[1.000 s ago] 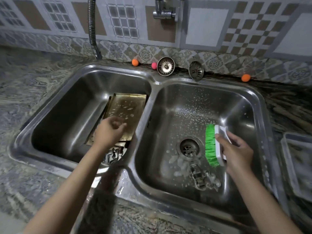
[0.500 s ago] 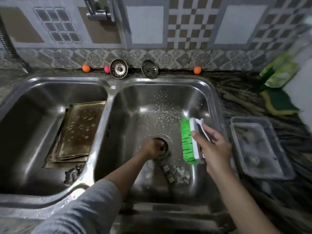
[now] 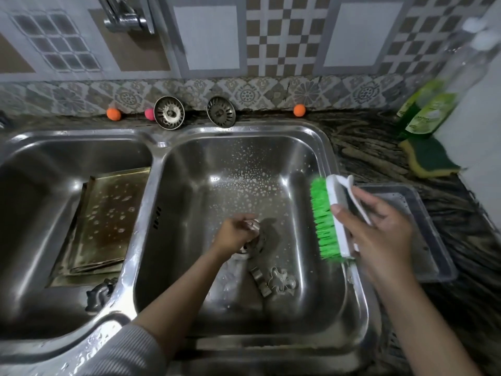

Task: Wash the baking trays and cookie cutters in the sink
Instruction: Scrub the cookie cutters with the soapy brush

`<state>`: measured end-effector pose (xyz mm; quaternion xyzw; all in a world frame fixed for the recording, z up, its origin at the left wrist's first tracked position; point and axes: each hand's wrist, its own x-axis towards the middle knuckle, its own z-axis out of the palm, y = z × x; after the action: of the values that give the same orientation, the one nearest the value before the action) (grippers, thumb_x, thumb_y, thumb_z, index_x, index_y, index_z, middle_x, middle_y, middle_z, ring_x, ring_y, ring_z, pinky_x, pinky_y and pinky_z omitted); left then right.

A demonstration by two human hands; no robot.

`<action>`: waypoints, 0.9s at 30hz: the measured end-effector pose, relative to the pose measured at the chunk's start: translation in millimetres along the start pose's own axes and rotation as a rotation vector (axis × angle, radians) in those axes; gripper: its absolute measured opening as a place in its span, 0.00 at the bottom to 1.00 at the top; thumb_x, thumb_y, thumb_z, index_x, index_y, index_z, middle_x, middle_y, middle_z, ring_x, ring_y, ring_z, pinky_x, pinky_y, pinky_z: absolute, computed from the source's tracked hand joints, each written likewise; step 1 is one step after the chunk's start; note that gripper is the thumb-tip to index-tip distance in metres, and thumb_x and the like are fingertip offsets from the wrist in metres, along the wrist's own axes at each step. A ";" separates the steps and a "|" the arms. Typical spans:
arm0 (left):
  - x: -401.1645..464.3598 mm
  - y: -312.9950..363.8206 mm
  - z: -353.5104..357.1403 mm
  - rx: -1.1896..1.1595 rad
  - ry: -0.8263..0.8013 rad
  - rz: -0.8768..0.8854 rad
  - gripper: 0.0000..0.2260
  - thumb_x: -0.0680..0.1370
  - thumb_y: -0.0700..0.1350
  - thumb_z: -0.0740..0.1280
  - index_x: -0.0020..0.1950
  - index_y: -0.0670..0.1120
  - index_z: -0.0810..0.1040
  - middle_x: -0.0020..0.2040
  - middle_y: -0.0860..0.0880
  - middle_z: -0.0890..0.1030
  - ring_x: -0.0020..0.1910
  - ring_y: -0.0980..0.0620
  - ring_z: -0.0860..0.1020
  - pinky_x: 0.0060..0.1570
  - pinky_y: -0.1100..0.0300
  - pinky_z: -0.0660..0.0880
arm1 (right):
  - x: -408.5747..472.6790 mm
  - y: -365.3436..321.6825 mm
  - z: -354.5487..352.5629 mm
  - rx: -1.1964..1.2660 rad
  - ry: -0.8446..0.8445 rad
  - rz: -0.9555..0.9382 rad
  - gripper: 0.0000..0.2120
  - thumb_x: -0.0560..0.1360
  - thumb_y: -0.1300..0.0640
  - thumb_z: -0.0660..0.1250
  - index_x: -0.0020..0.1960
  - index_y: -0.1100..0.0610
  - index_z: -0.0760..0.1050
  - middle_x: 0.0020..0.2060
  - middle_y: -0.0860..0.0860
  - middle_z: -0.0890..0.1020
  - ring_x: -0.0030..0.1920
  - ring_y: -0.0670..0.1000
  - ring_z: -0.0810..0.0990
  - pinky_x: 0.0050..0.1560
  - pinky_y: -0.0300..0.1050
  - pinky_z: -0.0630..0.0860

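In the soap-flecked right basin [image 3: 320, 158] of the stainless double sink, the left hand [image 3: 235, 234] curls over the drain, pinching a small metal piece I cannot identify. Just nearer lie shaped metal cookie cutters [image 3: 273, 280]. The right hand [image 3: 379, 234] grips a green-bristled scrub brush [image 3: 329, 218] over the basin's right rim. Stained baking trays [image 3: 100, 223] lean in the left basin.

Bench back edge: two round metal sink strainers [image 3: 169, 116] [image 3: 221, 112], two orange balls [image 3: 113, 114] [image 3: 299, 110], pink ball [image 3: 149, 114]. Right side: green dish-soap bottles [image 3: 425, 112], green-yellow sponge [image 3: 429, 160], clear plastic tub [image 3: 423, 234].
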<state>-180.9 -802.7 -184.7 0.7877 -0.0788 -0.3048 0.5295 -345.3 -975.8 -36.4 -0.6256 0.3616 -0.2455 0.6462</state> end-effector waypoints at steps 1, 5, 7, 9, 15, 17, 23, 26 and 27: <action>-4.3 6.6 -0.3 -0.059 0.007 0.007 0.17 0.70 0.29 0.71 0.55 0.43 0.80 0.37 0.50 0.79 0.36 0.59 0.78 0.38 0.71 0.74 | 3.3 -5.6 -7.2 -0.020 0.027 -0.033 0.24 0.65 0.60 0.77 0.60 0.51 0.79 0.50 0.50 0.84 0.44 0.49 0.85 0.33 0.39 0.80; -17.3 21.6 0.9 -0.270 -0.055 -0.048 0.18 0.72 0.31 0.70 0.60 0.46 0.79 0.39 0.51 0.79 0.36 0.57 0.77 0.39 0.63 0.73 | 22.2 -17.4 -40.7 -0.140 0.156 -0.163 0.23 0.66 0.60 0.78 0.60 0.53 0.79 0.49 0.51 0.84 0.46 0.48 0.84 0.37 0.37 0.81; -20.7 25.2 3.3 -0.369 -0.113 -0.089 0.18 0.74 0.32 0.68 0.61 0.45 0.78 0.40 0.48 0.78 0.38 0.51 0.75 0.40 0.56 0.70 | 30.3 -15.0 -55.7 -0.277 0.181 -0.210 0.23 0.66 0.59 0.79 0.60 0.54 0.79 0.50 0.53 0.83 0.49 0.52 0.83 0.40 0.31 0.79; -25.1 30.0 6.8 -0.420 -0.144 -0.094 0.17 0.74 0.32 0.67 0.62 0.45 0.78 0.39 0.47 0.77 0.36 0.51 0.74 0.39 0.56 0.69 | 36.5 -6.8 -65.8 -0.425 0.180 -0.212 0.24 0.65 0.58 0.79 0.60 0.56 0.79 0.54 0.54 0.82 0.52 0.54 0.81 0.43 0.33 0.76; -38.0 34.3 11.1 -0.470 -0.176 -0.068 0.14 0.75 0.34 0.68 0.59 0.44 0.80 0.39 0.51 0.80 0.37 0.52 0.75 0.40 0.57 0.71 | 41.6 22.2 -71.3 -0.580 0.106 -0.165 0.25 0.68 0.55 0.77 0.64 0.55 0.77 0.62 0.55 0.79 0.61 0.55 0.77 0.57 0.50 0.76; -41.7 34.4 11.4 -0.486 -0.175 -0.055 0.12 0.75 0.35 0.68 0.58 0.43 0.80 0.43 0.48 0.79 0.38 0.52 0.77 0.38 0.59 0.73 | 41.8 20.9 -70.5 -0.573 0.109 -0.173 0.25 0.68 0.55 0.77 0.64 0.55 0.77 0.62 0.55 0.79 0.62 0.55 0.76 0.58 0.51 0.77; -54.0 39.6 14.0 -0.446 -0.180 -0.064 0.10 0.75 0.41 0.69 0.56 0.47 0.80 0.47 0.48 0.81 0.42 0.49 0.80 0.37 0.58 0.77 | 35.2 1.0 -72.2 -0.533 0.157 -0.287 0.25 0.68 0.58 0.77 0.63 0.58 0.78 0.60 0.56 0.80 0.62 0.54 0.76 0.57 0.50 0.76; -60.8 47.0 18.2 -0.472 -0.184 -0.067 0.11 0.75 0.41 0.69 0.57 0.47 0.80 0.47 0.48 0.81 0.43 0.48 0.81 0.35 0.58 0.77 | 33.2 -6.7 -72.8 -0.530 0.170 -0.303 0.24 0.68 0.59 0.77 0.63 0.57 0.78 0.60 0.55 0.80 0.61 0.52 0.75 0.59 0.55 0.77; -63.2 50.1 19.3 -0.492 -0.184 -0.065 0.10 0.75 0.40 0.69 0.56 0.47 0.80 0.47 0.48 0.81 0.42 0.48 0.81 0.35 0.58 0.77 | 32.1 -8.3 -73.1 -0.524 0.172 -0.302 0.24 0.68 0.59 0.77 0.63 0.57 0.78 0.60 0.54 0.80 0.61 0.51 0.75 0.59 0.56 0.77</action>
<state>-232.5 -811.0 -120.3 0.6064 -0.0248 -0.4019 0.6856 -381.0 -1047.4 -30.2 -0.7944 0.3688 -0.2891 0.3864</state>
